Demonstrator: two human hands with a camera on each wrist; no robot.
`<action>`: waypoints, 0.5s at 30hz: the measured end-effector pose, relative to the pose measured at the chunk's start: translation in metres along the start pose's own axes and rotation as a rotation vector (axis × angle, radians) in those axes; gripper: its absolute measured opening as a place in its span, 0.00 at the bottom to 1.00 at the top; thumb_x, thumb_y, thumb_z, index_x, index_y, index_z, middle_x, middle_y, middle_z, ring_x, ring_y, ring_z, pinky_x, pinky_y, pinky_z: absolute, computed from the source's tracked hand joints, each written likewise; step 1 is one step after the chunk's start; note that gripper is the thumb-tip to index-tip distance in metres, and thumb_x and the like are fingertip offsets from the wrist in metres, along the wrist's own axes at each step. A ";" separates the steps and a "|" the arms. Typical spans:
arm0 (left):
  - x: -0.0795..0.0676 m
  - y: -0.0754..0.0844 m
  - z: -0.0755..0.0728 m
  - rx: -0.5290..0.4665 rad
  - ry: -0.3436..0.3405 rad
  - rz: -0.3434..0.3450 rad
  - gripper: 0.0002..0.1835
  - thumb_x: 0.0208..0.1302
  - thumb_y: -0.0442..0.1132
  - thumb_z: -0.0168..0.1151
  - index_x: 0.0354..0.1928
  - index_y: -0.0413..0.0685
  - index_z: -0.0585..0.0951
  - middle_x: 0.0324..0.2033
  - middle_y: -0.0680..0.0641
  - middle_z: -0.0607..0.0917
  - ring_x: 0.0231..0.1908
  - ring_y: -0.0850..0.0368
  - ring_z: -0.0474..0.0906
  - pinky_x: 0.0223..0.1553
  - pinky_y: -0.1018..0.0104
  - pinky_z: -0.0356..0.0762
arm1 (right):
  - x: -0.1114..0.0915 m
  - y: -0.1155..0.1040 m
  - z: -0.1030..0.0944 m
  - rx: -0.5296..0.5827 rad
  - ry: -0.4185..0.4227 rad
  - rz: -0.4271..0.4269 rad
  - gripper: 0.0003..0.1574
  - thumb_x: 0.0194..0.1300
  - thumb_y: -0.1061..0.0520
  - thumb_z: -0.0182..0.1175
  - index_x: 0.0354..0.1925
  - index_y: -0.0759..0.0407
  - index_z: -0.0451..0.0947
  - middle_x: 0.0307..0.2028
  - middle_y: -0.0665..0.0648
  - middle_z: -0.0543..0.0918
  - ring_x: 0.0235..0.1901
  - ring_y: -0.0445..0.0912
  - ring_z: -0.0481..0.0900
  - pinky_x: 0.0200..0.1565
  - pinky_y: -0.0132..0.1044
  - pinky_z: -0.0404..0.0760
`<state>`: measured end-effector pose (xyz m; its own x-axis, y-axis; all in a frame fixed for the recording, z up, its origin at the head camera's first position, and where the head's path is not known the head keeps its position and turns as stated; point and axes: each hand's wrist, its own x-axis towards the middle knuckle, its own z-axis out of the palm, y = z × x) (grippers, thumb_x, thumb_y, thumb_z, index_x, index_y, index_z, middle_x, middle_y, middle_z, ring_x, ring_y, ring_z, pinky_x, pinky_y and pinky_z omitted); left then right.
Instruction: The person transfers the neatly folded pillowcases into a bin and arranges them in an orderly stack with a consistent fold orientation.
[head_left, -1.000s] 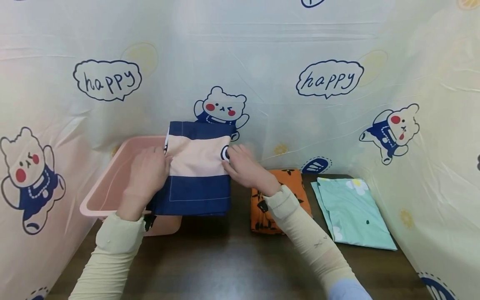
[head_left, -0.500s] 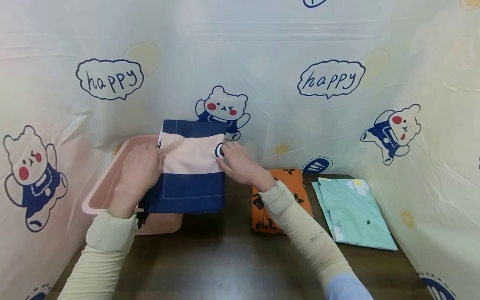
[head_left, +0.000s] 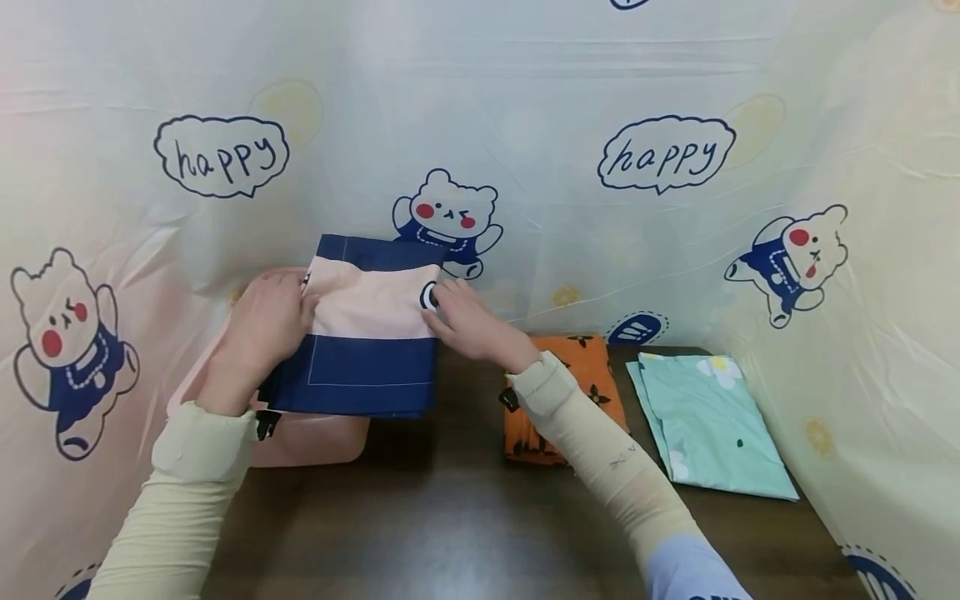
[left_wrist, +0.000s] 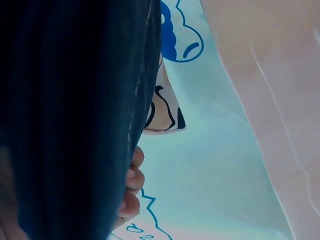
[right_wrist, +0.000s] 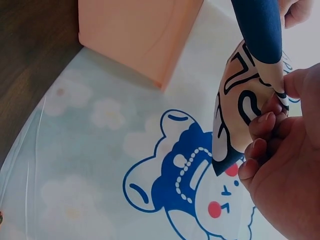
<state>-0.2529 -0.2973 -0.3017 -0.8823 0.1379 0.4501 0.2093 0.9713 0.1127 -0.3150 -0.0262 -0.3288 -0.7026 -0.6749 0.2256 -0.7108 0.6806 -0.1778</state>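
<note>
Both hands hold a folded cloth [head_left: 367, 304] with navy and pale pink bands, up in the air over the right part of a pink plastic bin [head_left: 315, 442]. My left hand [head_left: 270, 321] grips its left edge, above the bin; fingertips [left_wrist: 131, 180] show past the dark fabric in the left wrist view. The right edge is pinched by my right hand [head_left: 476, 325], beside a round dark ring mark. In the right wrist view, thumb and curled fingers of that hand [right_wrist: 285, 145] close on the fabric, whose underside carries black lettering. The cloth hides much of the bin's opening.
An orange folded cloth [head_left: 600, 383] with black flower shapes lies on the dark table [head_left: 450, 517], partly under the right forearm. Farther right lies a mint-green folded cloth [head_left: 712, 425] with daisies. A printed plastic curtain [head_left: 525, 108] encloses the back and sides.
Both hands have carried the striped cloth leftward and slightly up, so it covers more of the pink bin. The orange and green cloths stay where they were.
</note>
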 end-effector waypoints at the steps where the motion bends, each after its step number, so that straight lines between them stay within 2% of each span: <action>1: 0.000 -0.002 0.000 -0.016 -0.017 -0.009 0.19 0.65 0.36 0.51 0.51 0.24 0.72 0.47 0.26 0.76 0.50 0.32 0.70 0.56 0.43 0.61 | 0.001 0.000 0.000 0.002 -0.004 -0.004 0.19 0.72 0.43 0.39 0.45 0.54 0.66 0.32 0.50 0.67 0.38 0.43 0.62 0.42 0.35 0.59; 3: 0.001 -0.005 0.000 -0.041 -0.041 -0.022 0.21 0.66 0.36 0.50 0.55 0.25 0.70 0.51 0.26 0.74 0.52 0.32 0.68 0.57 0.42 0.61 | 0.003 -0.001 0.001 0.005 -0.001 -0.010 0.18 0.72 0.43 0.39 0.45 0.53 0.66 0.32 0.50 0.67 0.38 0.42 0.62 0.42 0.35 0.59; 7: 0.004 -0.012 0.001 -0.071 -0.070 -0.022 0.21 0.67 0.36 0.49 0.57 0.29 0.70 0.53 0.28 0.73 0.53 0.33 0.68 0.55 0.41 0.62 | 0.008 0.000 0.003 0.007 0.023 -0.026 0.17 0.71 0.44 0.40 0.43 0.53 0.66 0.31 0.50 0.67 0.37 0.42 0.62 0.41 0.35 0.59; 15: 0.007 -0.025 0.003 -0.085 -0.113 -0.003 0.21 0.69 0.38 0.48 0.59 0.31 0.68 0.52 0.28 0.73 0.51 0.33 0.69 0.54 0.39 0.63 | 0.018 -0.002 0.008 0.012 0.027 -0.036 0.15 0.70 0.45 0.40 0.43 0.53 0.66 0.34 0.49 0.66 0.39 0.42 0.61 0.43 0.36 0.58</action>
<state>-0.2660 -0.3205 -0.3035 -0.9238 0.1601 0.3477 0.2370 0.9526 0.1910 -0.3266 -0.0417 -0.3317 -0.6754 -0.6909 0.2579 -0.7361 0.6524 -0.1802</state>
